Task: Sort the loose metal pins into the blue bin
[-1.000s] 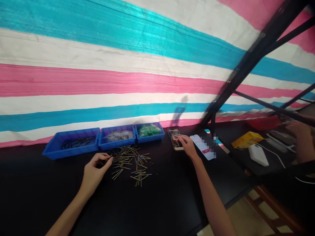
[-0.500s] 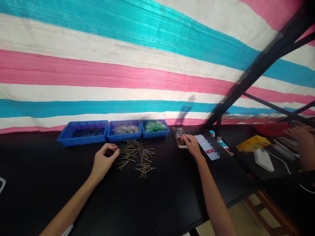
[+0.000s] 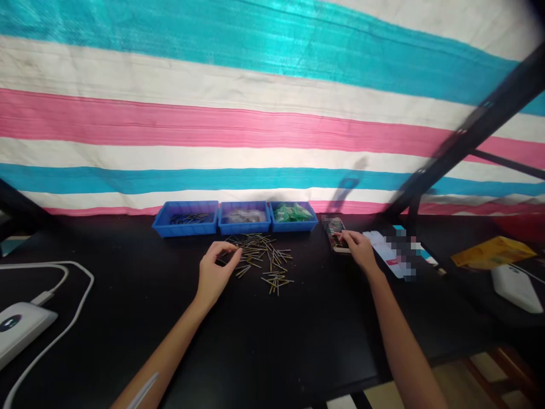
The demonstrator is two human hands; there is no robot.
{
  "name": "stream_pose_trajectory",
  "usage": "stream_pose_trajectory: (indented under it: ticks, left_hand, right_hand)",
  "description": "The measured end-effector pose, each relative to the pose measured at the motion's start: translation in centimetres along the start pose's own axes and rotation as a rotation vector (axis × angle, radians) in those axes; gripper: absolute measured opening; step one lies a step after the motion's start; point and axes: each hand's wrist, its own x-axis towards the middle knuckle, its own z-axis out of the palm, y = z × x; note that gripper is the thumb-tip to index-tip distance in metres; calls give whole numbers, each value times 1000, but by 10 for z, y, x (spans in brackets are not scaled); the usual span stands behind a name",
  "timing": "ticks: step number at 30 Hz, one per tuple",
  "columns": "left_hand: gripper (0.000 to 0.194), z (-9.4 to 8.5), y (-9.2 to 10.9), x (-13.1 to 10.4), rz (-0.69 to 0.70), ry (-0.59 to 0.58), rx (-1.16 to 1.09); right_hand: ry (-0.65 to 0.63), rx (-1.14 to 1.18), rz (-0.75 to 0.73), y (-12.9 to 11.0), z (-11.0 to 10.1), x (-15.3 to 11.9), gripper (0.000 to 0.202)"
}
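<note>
On the black table, my left hand (image 3: 218,271) is at the left edge of a loose pile of thin gold-and-silver metal rods (image 3: 258,250) that look like drill bits. Its thumb and index fingertips come together in a pinch; whatever may be between them is too small to make out. To the right lies a phone (image 3: 339,242) with its screen lit. My right hand (image 3: 361,250) rests over the phone's right side, fingers stretched out onto the screen, holding nothing.
Behind the pile stand three blue bins: one with dark rods (image 3: 185,228), one with clear plastic bags (image 3: 244,224), one with green packets (image 3: 293,221). A white power bank (image 3: 25,326) with a cable lies left. Rightward are a printed card (image 3: 385,253), a yellow packet (image 3: 489,253) and a white device (image 3: 516,287).
My view has turned left, so everything sits further right and the power bank has come into sight. A co-worker's hand at the far right has left the view. Both my hands stay in place.
</note>
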Motion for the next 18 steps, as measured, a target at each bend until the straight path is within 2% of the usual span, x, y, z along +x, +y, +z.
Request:
stream_pose_trajectory:
  ticks: [6,8,11,13,18]
  left_hand:
    - [8,7,10,-10,134,-115,130]
    - [6,8,16,-15,245,-191,231]
    - [7,8,25,-23,488,-379,334]
    - [10,9,29,-29,598,-468,366]
    - [10,14,31,-36,648,-532,386]
  right_hand:
    - [2,26,28,-2,0,0,36]
    - [-5,34,32,-2,0,0,35]
    - [-11,68,47,-3,-1,1,34]
    - [-4,99,50,-4,0,1,33]
    - [-23,55,-2,-9,5,2,31]
